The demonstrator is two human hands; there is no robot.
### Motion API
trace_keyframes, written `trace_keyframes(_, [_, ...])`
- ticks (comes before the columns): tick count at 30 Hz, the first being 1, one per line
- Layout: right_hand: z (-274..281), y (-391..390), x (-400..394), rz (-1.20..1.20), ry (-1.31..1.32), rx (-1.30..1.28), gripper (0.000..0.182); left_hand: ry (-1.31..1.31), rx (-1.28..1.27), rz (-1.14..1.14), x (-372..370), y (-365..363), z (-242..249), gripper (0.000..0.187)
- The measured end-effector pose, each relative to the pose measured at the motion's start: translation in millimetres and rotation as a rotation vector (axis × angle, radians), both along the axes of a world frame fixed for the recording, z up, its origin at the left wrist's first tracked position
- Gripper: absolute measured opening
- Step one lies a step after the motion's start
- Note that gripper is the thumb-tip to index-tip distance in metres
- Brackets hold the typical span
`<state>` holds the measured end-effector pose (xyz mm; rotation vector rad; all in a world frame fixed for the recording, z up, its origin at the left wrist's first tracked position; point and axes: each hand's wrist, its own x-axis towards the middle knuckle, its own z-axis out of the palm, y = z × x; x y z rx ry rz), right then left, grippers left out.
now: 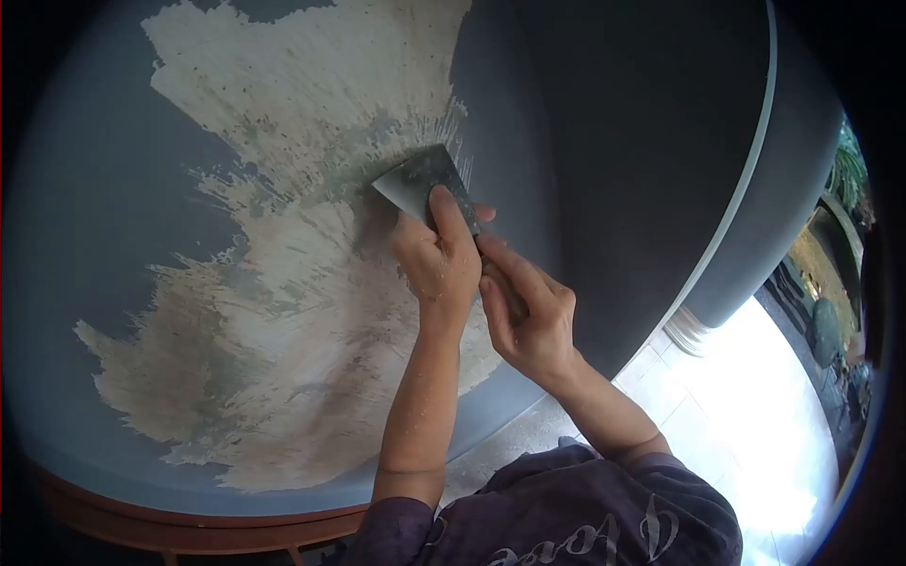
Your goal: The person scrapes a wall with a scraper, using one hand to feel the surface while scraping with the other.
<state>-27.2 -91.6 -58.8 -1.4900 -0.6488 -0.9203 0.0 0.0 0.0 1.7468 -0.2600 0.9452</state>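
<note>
Both hands clamped on scraper (425,184): left hand (439,264) pressing fingers on blade back, right hand (528,316) wrapped round handle. Blade flat against wall (113,189) at edge of stripped patch (283,311), long axis running near-right to far-left. Likely light, stiff, thin-edged; best gripped by handle.

Purple shirt (576,514): upside-down cursive print, perhaps "Love".

Your single head camera looks forward, close up, at the blue wall (113,236), its fisheye view bending the edges, with what seems a bright tiled floor (755,415) far right.
</note>
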Motion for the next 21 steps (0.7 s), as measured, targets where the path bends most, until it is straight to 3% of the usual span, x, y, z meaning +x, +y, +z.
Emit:
trace_keyframes(5, [6,-4,7,-0.004,-0.02,0.023,0.037,0.044,-0.084,-0.023,6,-11,11,0.033])
trace_keyframes(8, [6,-9,6,0.016,0.012,0.008,0.036,-0.012,0.011,0.009,5,-10,6,0.034])
trace_keyframes(11, [0,-7,0,-0.022,-0.008,-0.022,0.036,0.106,-0.143,0.026,1,-12,1,0.034])
trace_keyframes(17, [13,-11,7,0.021,0.05,0.014,0.037,-0.008,-0.003,0.004,8,-14,13,0.032])
trace_keyframes(21, [5,-9,4,-0.048,-0.044,-0.011,0.035,0.043,-0.09,0.012,5,-11,4,0.028])
